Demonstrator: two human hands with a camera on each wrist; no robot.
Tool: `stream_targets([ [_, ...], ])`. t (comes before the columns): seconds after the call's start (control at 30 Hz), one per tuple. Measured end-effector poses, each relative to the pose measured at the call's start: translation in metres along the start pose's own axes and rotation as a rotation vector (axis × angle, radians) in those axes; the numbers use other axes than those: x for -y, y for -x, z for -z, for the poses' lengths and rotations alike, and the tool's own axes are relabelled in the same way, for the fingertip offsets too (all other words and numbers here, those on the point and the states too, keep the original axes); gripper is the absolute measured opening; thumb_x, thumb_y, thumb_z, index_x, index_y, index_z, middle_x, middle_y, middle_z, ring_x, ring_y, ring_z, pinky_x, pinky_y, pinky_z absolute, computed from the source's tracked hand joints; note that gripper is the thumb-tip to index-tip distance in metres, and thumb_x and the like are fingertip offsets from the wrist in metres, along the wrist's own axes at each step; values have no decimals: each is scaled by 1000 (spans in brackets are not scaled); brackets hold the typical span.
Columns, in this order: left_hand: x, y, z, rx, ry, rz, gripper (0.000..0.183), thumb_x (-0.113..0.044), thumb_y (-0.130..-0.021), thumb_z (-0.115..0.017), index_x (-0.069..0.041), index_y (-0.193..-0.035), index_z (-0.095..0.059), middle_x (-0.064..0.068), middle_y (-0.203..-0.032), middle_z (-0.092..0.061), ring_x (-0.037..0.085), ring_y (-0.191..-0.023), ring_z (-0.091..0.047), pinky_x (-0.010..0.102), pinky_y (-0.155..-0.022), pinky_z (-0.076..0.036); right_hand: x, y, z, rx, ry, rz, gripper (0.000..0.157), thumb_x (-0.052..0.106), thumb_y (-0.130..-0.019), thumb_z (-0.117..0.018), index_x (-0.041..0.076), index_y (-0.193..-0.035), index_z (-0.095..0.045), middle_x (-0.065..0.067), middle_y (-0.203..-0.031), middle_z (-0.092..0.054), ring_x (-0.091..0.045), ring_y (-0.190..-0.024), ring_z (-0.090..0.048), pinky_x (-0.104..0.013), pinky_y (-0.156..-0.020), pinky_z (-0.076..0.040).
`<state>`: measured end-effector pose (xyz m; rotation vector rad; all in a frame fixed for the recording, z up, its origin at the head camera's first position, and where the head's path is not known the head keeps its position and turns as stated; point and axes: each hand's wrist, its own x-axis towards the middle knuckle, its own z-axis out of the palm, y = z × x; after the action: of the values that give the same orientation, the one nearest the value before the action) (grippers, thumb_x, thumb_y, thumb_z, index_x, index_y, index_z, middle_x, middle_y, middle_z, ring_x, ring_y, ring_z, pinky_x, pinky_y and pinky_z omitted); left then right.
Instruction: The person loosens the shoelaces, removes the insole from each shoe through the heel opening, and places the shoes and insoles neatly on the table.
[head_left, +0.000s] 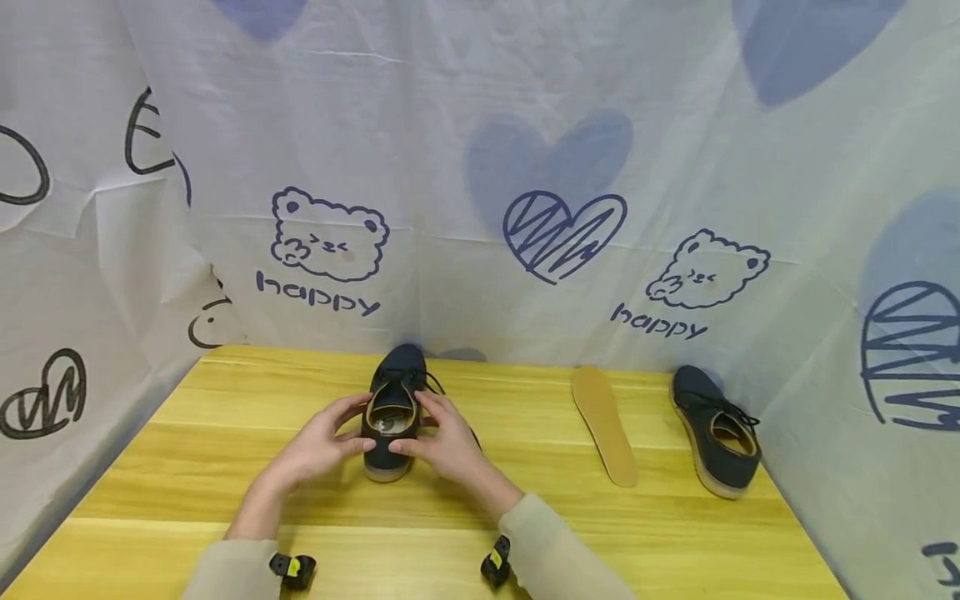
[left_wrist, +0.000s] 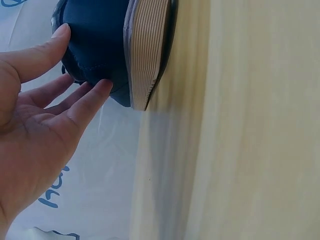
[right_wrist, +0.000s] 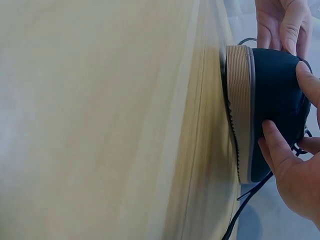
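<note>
A dark navy lace-up shoe (head_left: 382,459) sits on the table between both hands, toe pointing away, its opening facing up and a light lining showing inside. My left hand (head_left: 323,450) grips its left side, the thumb by the heel collar and the other fingers along the upper. On the other side my right hand (head_left: 448,446) holds it the same way, thumb near the back of the collar. The ribbed tan sole (left_wrist: 146,55) stands close over the wood in the left wrist view. A black lace (right_wrist: 250,200) hangs loose beside the shoe in the right wrist view.
To the right, a tan insole (head_left: 604,427) lies flat on the wood-grain table (head_left: 525,533). Farther right stands a second dark shoe (head_left: 716,433), laces tied, near the side curtain. A white printed curtain (head_left: 450,275) closes off the back edge.
</note>
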<state>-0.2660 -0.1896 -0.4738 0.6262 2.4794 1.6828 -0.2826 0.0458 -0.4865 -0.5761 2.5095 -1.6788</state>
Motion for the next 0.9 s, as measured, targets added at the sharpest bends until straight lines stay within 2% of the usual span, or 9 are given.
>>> stream_targets([
  [0.23, -2, -2, -2, 10, 26, -8, 70, 4, -97, -68, 15, -155, -30, 38, -158, -31, 54, -147, -30, 55, -110, -44, 1, 6, 1, -11, -15, -18, 87, 22, -88, -87, 7, -160, -40, -16, -163, -36, -33, -128, -59, -32, -97, -57],
  [0.47, -4, 0, -3, 3, 23, 8, 70, 5, -97, -68, 14, -155, -29, 38, -158, -30, 55, -146, -31, 55, -109, -45, 5, 21, 6, -22, -48, 54, 68, 9, -93, -79, 3, -154, -48, -20, -159, -41, -41, -130, -57, -50, -105, -51],
  [0.6, -4, 0, -4, 0, 13, 20, 70, 5, -97, -67, 13, -155, -30, 38, -158, -30, 57, -143, -36, 54, -108, -47, 12, 34, 18, -32, -67, 98, 62, 7, -95, -75, 3, -152, -51, -18, -157, -45, -44, -133, -53, -54, -107, -49],
  [0.77, -4, 0, -5, 2, 16, 42, 71, 5, -97, -67, 12, -156, -29, 38, -159, -28, 59, -138, -42, 52, -106, -49, 17, 49, 39, -71, 20, 161, 59, 8, -97, -73, 9, -152, -52, -13, -156, -48, -38, -135, -52, -50, -108, -49],
  [0.9, -5, 1, -4, 0, 8, 54, 71, 4, -97, -68, 11, -157, -29, 38, -160, -27, 60, -136, -44, 52, -105, -49, 15, 59, 59, -142, 86, 201, 58, 9, -97, -74, 11, -151, -54, -7, -156, -49, -34, -136, -53, -53, -108, -49],
])
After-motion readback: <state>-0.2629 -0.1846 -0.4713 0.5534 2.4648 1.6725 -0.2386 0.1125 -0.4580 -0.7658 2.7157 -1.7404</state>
